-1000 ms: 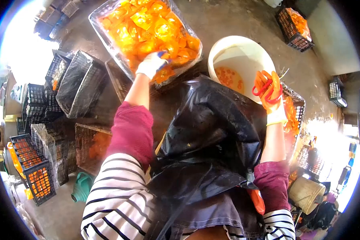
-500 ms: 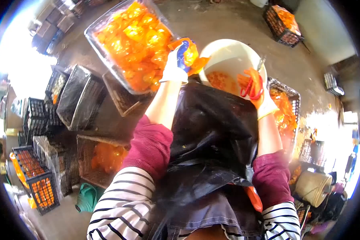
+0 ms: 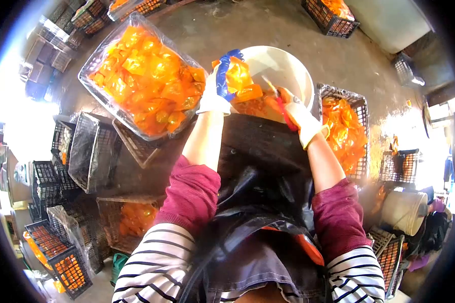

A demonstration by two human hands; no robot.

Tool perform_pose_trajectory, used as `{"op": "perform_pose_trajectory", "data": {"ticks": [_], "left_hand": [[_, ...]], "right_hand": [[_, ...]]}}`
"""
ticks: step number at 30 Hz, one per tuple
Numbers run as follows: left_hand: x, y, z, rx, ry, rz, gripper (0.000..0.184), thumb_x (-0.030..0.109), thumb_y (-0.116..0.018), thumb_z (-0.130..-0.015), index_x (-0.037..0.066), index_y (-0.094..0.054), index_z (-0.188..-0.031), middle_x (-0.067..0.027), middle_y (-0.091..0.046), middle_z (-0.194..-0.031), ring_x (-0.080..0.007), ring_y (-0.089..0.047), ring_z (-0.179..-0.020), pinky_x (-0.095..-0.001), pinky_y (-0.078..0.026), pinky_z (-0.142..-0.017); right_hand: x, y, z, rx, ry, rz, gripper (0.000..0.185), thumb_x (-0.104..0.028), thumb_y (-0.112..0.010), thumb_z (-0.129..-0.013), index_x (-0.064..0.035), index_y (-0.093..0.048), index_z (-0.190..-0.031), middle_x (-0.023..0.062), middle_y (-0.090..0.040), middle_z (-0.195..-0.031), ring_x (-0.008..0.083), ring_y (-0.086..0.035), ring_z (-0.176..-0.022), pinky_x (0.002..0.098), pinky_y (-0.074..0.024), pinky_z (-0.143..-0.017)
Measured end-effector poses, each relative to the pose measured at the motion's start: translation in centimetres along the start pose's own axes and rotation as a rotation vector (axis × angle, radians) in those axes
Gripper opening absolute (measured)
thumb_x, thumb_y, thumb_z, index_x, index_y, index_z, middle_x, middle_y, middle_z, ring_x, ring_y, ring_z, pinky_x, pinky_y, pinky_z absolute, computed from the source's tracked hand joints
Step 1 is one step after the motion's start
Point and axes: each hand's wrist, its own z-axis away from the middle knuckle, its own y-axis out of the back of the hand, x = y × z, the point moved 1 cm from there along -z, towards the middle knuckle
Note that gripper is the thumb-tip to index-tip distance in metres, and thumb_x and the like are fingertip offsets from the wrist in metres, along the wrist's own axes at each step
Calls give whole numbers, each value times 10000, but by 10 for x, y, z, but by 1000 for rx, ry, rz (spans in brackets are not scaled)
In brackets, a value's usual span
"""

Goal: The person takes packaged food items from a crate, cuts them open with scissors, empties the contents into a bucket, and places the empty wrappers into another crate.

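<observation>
My left hand [image 3: 221, 87], in a white glove with a blue palm, grips a glossy, floppy orange piece [image 3: 240, 77] over the left rim of a white bucket [image 3: 299, 65]. I cannot tell what kind of thing the piece is. My right hand [image 3: 299, 117], in a white and red glove, is closed on a small knife [image 3: 269, 83]; its pale tip points up and left toward the piece. Orange bits [image 3: 263, 107] lie in the bucket. At the left stands a plastic-lined crate [image 3: 88, 86] heaped with similar glossy orange pieces [image 3: 141, 76].
A black crate [image 3: 360, 101] of orange pieces stands right of the bucket. Another crate [image 3: 114, 230] sits at lower left, near stacked black crates [image 3: 88, 151]. A black apron [image 3: 258, 166] covers my lap. A pale bucket [image 3: 403, 211] lies on its side at right.
My right hand has moved left over the bucket, bringing the knife near the piece in my left hand. Orange material in my right hand no longer shows. The view has shifted slightly.
</observation>
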Motion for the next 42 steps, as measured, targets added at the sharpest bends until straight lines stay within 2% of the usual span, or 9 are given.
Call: {"op": "perform_pose_trajectory", "data": {"ticks": [2, 6, 10, 17, 20, 27, 33, 38, 42], "left_hand": [[-12, -8, -6, 9, -201, -213, 442, 264, -680, -817, 98, -578, -1214, -145, -608, -1194, -303, -596, -1093, -367, -480, -909], [-21, -29, -6, -160, 264, 1104, 432, 387, -477, -964, 73, -582, -1241, -87, -597, -1255, -216, -560, -1132, -327, -414, -987], [-10, -25, -4, -238, 116, 1138, 495, 422, -400, -993, 47, -551, -1280, -73, -591, -1254, -196, -528, -1147, -324, -406, -992], [-2, -32, 0, -166, 458, 829, 556, 284, -721, -823, 104, -494, -1297, -43, -610, -1061, -137, -566, -923, -308, -483, -745], [-38, -52, -5, -253, 241, 1119, 614, 293, -773, -768, 114, -501, -1289, -46, -598, -1055, -122, -544, -856, -277, -462, -669], [5, -29, 11, -288, 380, 867, 547, 273, -753, -801, 90, -525, -1264, -76, -591, -1095, -178, -574, -934, -271, -511, -770], [-20, -51, 3, -337, 348, 839, 528, 221, -766, -789, 46, -543, -1234, -86, -597, -1133, -182, -574, -1019, -290, -498, -844], [-16, -47, 6, -337, 237, 777, 572, 211, -771, -788, 22, -518, -1265, -90, -592, -1161, -181, -572, -1033, -280, -488, -866], [-21, -54, 1, -359, 300, 461, 611, 204, -766, -789, 28, -487, -1303, -95, -591, -1176, -183, -571, -1042, -283, -480, -892]], "right_hand": [[0, -5, -1, -2, 182, 296, 375, -282, -577, -919, -50, -560, -1213, 191, -660, -966, 296, -639, -915, 350, -474, -784], [-18, -4, 0, -12, 268, 398, 393, -292, -601, -889, -83, -568, -1220, 209, -644, -1041, 330, -623, -956, 379, -468, -810], [-34, -5, 9, -93, 98, 432, 348, -230, -639, -897, -36, -595, -1181, 115, -662, -1084, 206, -604, -980, 291, -463, -860], [-46, -3, 14, -6, -162, 178, 309, -270, -632, -875, -66, -636, -1108, 129, -684, -928, 257, -643, -855, 346, -483, -754], [-35, -8, 10, 69, -6, 292, 322, -297, -649, -855, -64, -639, -1077, 151, -686, -901, 267, -648, -832, 358, -479, -736], [-83, 1, 29, -90, -138, 376, 315, -256, -602, -881, -63, -604, -1129, 191, -663, -971, 329, -633, -914, 386, -468, -777], [-37, -5, 15, 122, 193, 561, 167, -137, -558, -931, -61, -626, -1063, 58, -658, -924, 167, -602, -837, 281, -487, -713], [-13, -2, 6, -11, -122, 144, 329, -273, -615, -887, -89, -607, -1159, 169, -663, -884, 259, -634, -797, 368, -480, -706], [0, -7, 4, 87, 141, 390, 324, -277, -622, -888, -92, -619, -1154, 152, -663, -860, 218, -626, -751, 340, -477, -670]]}}
